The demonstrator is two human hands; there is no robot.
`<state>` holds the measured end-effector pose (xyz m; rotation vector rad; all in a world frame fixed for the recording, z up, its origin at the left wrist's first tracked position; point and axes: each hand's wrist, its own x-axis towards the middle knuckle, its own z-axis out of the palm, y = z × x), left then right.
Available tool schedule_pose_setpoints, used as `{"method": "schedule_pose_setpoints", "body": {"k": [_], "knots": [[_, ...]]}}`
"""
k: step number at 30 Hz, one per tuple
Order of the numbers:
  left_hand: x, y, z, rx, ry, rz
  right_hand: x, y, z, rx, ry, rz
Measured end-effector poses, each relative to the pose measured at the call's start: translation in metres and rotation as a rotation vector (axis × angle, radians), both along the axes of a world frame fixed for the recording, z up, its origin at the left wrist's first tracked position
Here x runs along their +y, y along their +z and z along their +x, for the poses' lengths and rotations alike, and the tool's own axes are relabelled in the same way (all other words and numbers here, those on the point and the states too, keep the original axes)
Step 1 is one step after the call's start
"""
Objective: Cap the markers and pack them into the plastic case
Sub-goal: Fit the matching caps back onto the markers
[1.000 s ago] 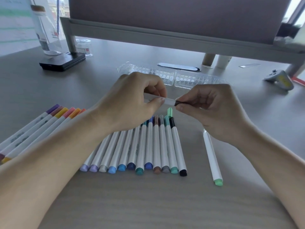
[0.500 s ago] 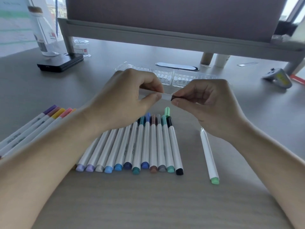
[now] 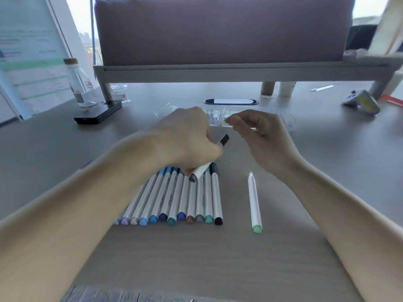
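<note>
Surface: a grey tabletop (image 3: 327, 171), matte. A raised shelf (image 3: 218, 71) on legs spans the back, carrying a dull purple panel. At the left rear stand a clear bottle (image 3: 79, 88) and a flat black box (image 3: 98, 113). A grey game controller (image 3: 361, 101) lies at the right rear. Daylight shows at the upper corners.

The clear plastic case (image 3: 218, 120) lies flat on the tabletop just beyond both hands and is partly hidden by them.

A row of markers (image 3: 174, 199) lies side by side at centre, barrels touching. Their white bodies point away from the person, and the coloured ends nearest the person run from lilac through blues to teal, brown, grey, green and black. A single marker (image 3: 254, 201) with a pale green end lies apart to the right of the row.

The left hand (image 3: 187, 140) is curled round one marker (image 3: 201, 170), held tilted above the row. Its black cap projects past the thumb and its grey end points down.

The right hand (image 3: 263, 140) hovers beside it with loosely bent fingers, holding nothing.
</note>
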<state>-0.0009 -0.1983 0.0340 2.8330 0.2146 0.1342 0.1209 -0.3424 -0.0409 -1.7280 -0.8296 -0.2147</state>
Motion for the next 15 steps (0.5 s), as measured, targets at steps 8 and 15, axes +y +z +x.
{"method": "schedule_pose_setpoints", "body": {"k": [8, 15], "knots": [[-0.038, -0.033, 0.009, 0.196, 0.044, 0.126, -0.008, -0.003, 0.010, 0.095, -0.154, -0.007], [-0.026, -0.037, 0.013, 0.177, 0.007, 0.121, -0.008, -0.005, 0.014, 0.144, -0.177, 0.012]]}}
